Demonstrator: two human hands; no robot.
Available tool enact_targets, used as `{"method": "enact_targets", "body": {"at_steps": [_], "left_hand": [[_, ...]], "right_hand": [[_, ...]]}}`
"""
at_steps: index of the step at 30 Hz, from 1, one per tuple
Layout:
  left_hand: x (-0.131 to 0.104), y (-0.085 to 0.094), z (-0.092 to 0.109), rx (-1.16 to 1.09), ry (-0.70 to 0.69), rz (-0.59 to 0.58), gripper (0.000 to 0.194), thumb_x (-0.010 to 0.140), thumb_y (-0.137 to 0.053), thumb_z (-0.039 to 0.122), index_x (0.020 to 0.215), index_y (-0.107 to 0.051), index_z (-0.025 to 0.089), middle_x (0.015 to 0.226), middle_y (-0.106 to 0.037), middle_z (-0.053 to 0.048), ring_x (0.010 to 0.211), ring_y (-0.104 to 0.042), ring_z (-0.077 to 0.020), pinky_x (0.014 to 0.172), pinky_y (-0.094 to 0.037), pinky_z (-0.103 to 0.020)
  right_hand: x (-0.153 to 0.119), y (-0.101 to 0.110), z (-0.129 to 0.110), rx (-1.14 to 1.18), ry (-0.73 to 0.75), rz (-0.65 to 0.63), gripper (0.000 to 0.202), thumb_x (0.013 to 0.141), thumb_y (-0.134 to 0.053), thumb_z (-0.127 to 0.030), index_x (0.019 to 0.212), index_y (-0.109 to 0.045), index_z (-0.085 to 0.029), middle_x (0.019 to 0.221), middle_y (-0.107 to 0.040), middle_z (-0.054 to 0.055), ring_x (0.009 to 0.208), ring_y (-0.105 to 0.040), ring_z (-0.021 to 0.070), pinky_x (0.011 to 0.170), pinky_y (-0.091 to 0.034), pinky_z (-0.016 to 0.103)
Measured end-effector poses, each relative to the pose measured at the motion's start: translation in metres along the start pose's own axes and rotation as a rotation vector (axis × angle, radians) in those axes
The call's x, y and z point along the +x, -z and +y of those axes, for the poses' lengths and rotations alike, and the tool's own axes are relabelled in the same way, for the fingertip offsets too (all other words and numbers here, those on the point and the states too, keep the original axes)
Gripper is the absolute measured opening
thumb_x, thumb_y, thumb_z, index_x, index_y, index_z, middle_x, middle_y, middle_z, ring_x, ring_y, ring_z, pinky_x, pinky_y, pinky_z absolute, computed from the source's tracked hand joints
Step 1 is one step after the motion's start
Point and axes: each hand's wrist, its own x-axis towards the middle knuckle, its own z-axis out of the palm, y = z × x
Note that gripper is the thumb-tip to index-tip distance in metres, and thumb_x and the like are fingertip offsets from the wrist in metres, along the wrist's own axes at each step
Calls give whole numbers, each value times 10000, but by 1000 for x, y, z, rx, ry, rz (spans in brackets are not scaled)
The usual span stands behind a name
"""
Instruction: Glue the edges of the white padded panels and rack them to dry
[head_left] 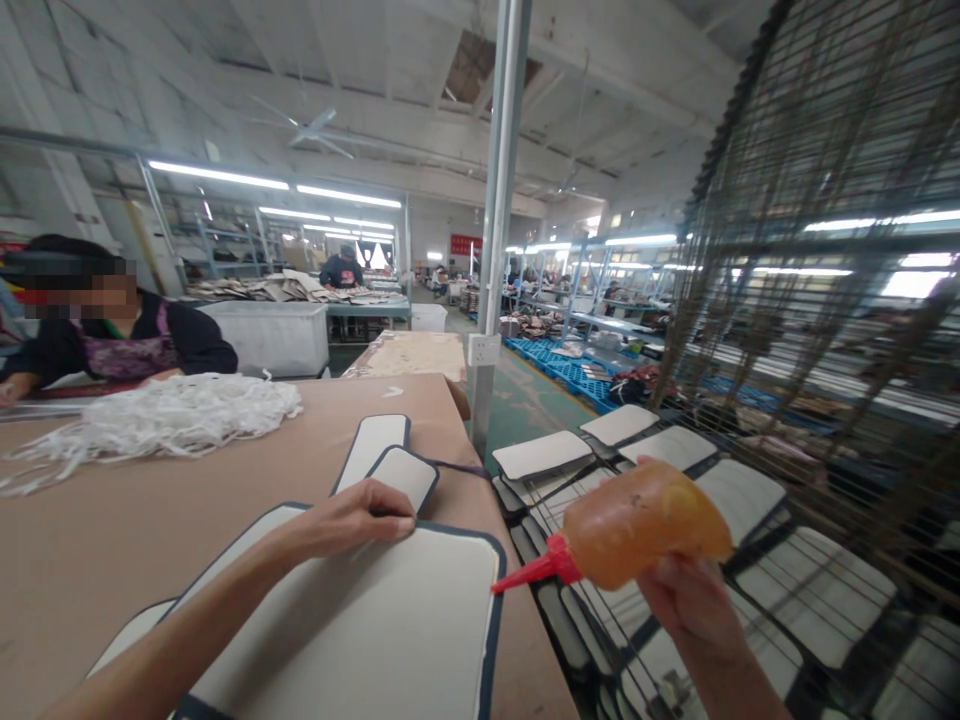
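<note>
A large white panel (360, 620) with a dark blue border lies in front of me on the table. My left hand (371, 515) is closed at its upper edge, fingers curled and pinching or pressing it there. In my right hand (686, 585) is a squeeze bottle (637, 520) of amber liquid, tilted so its red nozzle (532, 573) points left and down. The nozzle's tip touches or nearly touches the panel's right border, close to the rounded corner. Beyond my left hand, smaller bordered pieces (405, 470) overlap each other, and more panels show under the large one.
A brown-covered table (300, 450) carries a heap of white strips (180, 410) at left. To the right, wire racks (795, 590) hold several bordered panels, with tilted racks above. A metal post (491, 200) stands past the table's corner. A co-worker (135, 330) sits at left.
</note>
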Motion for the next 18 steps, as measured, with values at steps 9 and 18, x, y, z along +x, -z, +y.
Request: {"method": "enact_targets", "body": {"at_steps": [9,18], "left_hand": [[-1,1,-13,-99,47,65,403,724,-584,557,644,-563,163,582,-427,34,568,-353,-112,514,-242,-235],[-5,8,-22,-150,76,85,413,707,-612,554,662,-589,144,583,-429,41,564,-342,-103,521,-220,-234]], "right_hand": [[-1,-10,8,-10,-20,16,772,630,-803,-403,1327,-478,-331,1109,-704,69,1113,-584,334,972,-433,517],[-2,-19,7,-14,-96,-5,782,618,-806,-409,1326,-485,-328,1067,-717,83,1095,-594,348,934,-470,530]]}}
